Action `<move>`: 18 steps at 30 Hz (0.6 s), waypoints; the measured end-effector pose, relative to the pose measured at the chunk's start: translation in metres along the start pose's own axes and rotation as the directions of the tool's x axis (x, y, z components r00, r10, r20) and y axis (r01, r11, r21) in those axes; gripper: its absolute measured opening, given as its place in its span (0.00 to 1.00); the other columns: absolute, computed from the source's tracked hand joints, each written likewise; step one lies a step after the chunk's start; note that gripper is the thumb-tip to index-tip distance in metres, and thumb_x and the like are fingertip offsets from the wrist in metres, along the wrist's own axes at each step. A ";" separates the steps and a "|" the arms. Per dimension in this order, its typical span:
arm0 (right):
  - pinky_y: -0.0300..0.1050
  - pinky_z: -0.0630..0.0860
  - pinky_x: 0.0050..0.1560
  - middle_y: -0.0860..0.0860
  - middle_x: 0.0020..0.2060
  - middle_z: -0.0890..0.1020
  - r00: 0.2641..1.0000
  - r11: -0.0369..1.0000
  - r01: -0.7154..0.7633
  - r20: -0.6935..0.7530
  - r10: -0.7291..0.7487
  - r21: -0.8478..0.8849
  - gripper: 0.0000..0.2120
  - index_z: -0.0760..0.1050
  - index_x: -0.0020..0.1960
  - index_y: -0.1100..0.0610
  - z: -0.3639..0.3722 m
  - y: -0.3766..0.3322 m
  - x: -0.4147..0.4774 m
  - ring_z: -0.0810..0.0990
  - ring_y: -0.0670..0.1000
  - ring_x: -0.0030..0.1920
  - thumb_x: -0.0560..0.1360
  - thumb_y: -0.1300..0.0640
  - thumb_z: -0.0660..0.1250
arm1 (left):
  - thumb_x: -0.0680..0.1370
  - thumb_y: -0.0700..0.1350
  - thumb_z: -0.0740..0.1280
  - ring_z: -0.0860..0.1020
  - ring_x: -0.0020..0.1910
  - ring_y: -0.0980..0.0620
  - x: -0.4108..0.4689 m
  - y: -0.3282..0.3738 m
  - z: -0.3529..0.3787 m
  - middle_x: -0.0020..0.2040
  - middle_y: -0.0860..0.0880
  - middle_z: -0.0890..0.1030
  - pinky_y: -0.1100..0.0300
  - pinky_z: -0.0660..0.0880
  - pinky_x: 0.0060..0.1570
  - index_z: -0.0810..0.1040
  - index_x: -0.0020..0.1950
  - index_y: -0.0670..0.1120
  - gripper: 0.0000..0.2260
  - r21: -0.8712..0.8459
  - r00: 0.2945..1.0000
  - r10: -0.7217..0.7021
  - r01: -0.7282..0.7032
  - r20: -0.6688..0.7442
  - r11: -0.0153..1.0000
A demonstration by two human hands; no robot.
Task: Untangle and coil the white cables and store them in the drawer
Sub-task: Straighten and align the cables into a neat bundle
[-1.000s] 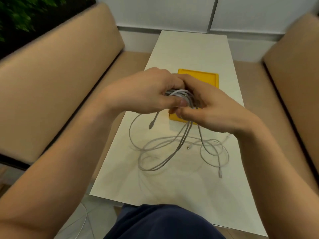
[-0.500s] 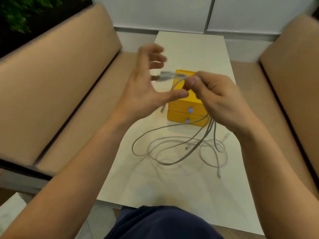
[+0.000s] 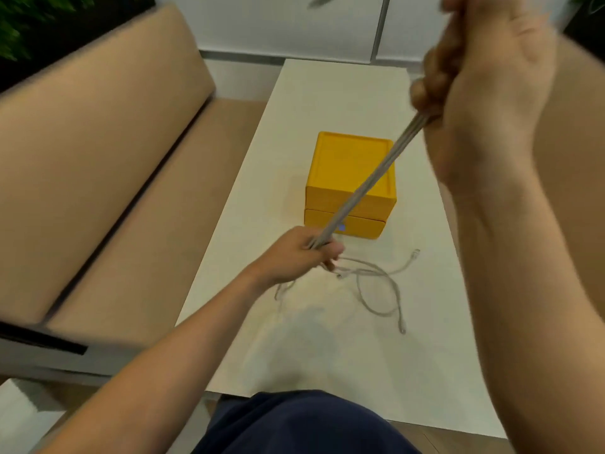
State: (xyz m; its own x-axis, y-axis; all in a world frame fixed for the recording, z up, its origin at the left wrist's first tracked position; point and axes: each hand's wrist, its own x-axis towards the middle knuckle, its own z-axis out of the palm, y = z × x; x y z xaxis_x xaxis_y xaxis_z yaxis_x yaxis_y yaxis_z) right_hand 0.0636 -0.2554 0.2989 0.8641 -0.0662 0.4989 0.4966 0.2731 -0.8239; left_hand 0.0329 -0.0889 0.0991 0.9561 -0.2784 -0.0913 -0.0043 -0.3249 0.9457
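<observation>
A bundle of white cables [image 3: 366, 183] is stretched taut between my two hands. My right hand [image 3: 474, 90] grips the upper end, raised high at the top right, blurred by motion. My left hand [image 3: 304, 250] grips the lower end just above the table, in front of the yellow drawer box [image 3: 352, 178]. Loose cable loops [image 3: 376, 283] with several plug ends lie on the white table [image 3: 327, 339] to the right of my left hand. The box has two drawers, both closed.
Tan cushioned benches [image 3: 108, 158] run along both sides of the narrow table. A white wall panel [image 3: 278, 24] stands behind it. My dark blue trouser leg [image 3: 304, 424] is at the table's near edge.
My hands have pulled apart: the right rose up and to the right, the left dropped to the table. The cable bundle went from slack to taut, and fewer loops lie on the table.
</observation>
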 end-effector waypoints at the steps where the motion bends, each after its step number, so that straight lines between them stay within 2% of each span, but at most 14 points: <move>1: 0.43 0.58 0.30 0.49 0.28 0.66 0.999 0.999 0.002 -0.047 0.000 0.036 0.15 0.74 0.41 0.55 -0.008 -0.004 0.004 0.58 0.50 0.28 0.85 0.60 0.57 | 0.81 0.42 0.71 0.84 0.38 0.51 -0.002 -0.005 -0.013 0.36 0.54 0.82 0.55 0.79 0.46 0.83 0.42 0.50 0.08 0.017 0.998 -0.013 0.014 -0.059 1.000; 4: 0.47 0.54 0.32 0.50 0.29 0.63 0.992 0.996 -0.022 -0.124 0.033 0.088 0.14 0.72 0.42 0.56 -0.025 -0.001 0.006 0.55 0.51 0.30 0.85 0.59 0.57 | 0.77 0.43 0.69 0.74 0.29 0.57 -0.002 0.000 -0.047 0.30 0.58 0.76 0.57 0.73 0.34 0.81 0.35 0.56 0.13 0.048 0.940 0.025 -0.009 -0.340 0.999; 6: 0.48 0.53 0.32 0.52 0.31 0.58 0.988 0.996 -0.052 -0.142 0.062 0.073 0.15 0.72 0.43 0.56 -0.031 0.008 0.002 0.53 0.51 0.30 0.87 0.55 0.56 | 0.75 0.49 0.68 0.67 0.25 0.57 -0.001 0.017 -0.065 0.26 0.57 0.70 0.58 0.67 0.30 0.78 0.33 0.55 0.10 0.052 0.842 0.072 -0.053 -0.534 0.997; 9: 0.47 0.54 0.31 0.52 0.31 0.57 0.981 0.994 -0.105 -0.157 0.110 0.040 0.16 0.72 0.44 0.55 -0.042 0.021 -0.003 0.53 0.51 0.30 0.87 0.50 0.56 | 0.72 0.51 0.67 0.69 0.27 0.59 -0.005 0.047 -0.088 0.26 0.58 0.72 0.58 0.67 0.31 0.79 0.34 0.60 0.06 0.168 0.679 0.245 -0.179 -0.692 0.969; 11: 0.45 0.55 0.29 0.50 0.30 0.58 0.961 0.980 -0.176 -0.199 0.191 0.091 0.16 0.72 0.44 0.55 -0.050 0.029 -0.003 0.53 0.50 0.30 0.86 0.49 0.57 | 0.75 0.48 0.70 0.71 0.32 0.62 -0.010 0.071 -0.097 0.30 0.61 0.75 0.59 0.68 0.33 0.82 0.41 0.59 0.06 0.351 0.540 0.465 -0.307 -0.701 0.885; 12: 0.44 0.56 0.28 0.49 0.30 0.59 0.942 0.966 -0.215 -0.229 0.245 0.146 0.16 0.72 0.44 0.54 -0.055 0.033 -0.004 0.54 0.49 0.29 0.86 0.48 0.57 | 0.78 0.48 0.72 0.72 0.32 0.61 -0.012 0.081 -0.100 0.31 0.61 0.76 0.60 0.68 0.34 0.84 0.43 0.54 0.04 0.442 0.462 0.562 -0.349 -0.686 0.826; 13: 0.42 0.58 0.28 0.48 0.29 0.60 0.921 0.945 -0.246 -0.252 0.298 0.217 0.16 0.72 0.44 0.54 -0.060 0.037 -0.004 0.54 0.48 0.29 0.87 0.48 0.56 | 0.80 0.49 0.72 0.73 0.32 0.57 -0.014 0.093 -0.101 0.32 0.60 0.77 0.58 0.69 0.33 0.85 0.43 0.48 0.08 0.529 0.381 0.641 -0.365 -0.666 0.766; 14: 0.41 0.59 0.28 0.47 0.29 0.61 0.902 0.917 -0.266 -0.261 0.345 0.296 0.16 0.72 0.45 0.55 -0.064 0.041 -0.005 0.55 0.47 0.28 0.87 0.48 0.56 | 0.81 0.51 0.72 0.74 0.31 0.51 -0.015 0.103 -0.102 0.32 0.55 0.77 0.55 0.70 0.32 0.85 0.43 0.43 0.13 0.607 0.313 0.706 -0.363 -0.635 0.707; 16: 0.39 0.62 0.27 0.46 0.28 0.63 0.872 0.856 -0.280 -0.257 0.416 0.436 0.15 0.72 0.46 0.55 -0.070 0.047 -0.007 0.58 0.45 0.26 0.87 0.48 0.56 | 0.81 0.51 0.72 0.76 0.30 0.46 -0.015 0.121 -0.104 0.33 0.47 0.79 0.50 0.72 0.31 0.84 0.43 0.38 0.17 0.744 0.219 0.819 -0.343 -0.531 0.574; 18: 0.38 0.67 0.28 0.47 0.27 0.65 0.851 0.812 -0.282 -0.259 0.457 0.511 0.15 0.71 0.46 0.56 -0.072 0.053 -0.009 0.62 0.44 0.24 0.87 0.49 0.56 | 0.82 0.50 0.72 0.76 0.30 0.44 -0.015 0.134 -0.107 0.34 0.42 0.81 0.46 0.73 0.30 0.84 0.43 0.36 0.17 0.812 0.179 0.872 -0.319 -0.455 0.489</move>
State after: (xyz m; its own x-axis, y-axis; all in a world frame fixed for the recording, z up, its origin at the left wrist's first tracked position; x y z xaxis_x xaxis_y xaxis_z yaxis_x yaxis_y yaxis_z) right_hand 0.0879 -0.3098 0.2313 0.9835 -0.1796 -0.0219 0.1184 0.7306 -0.6725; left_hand 0.0490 -0.0320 0.2608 0.3010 0.0777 0.9504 -0.5448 -0.8040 0.2383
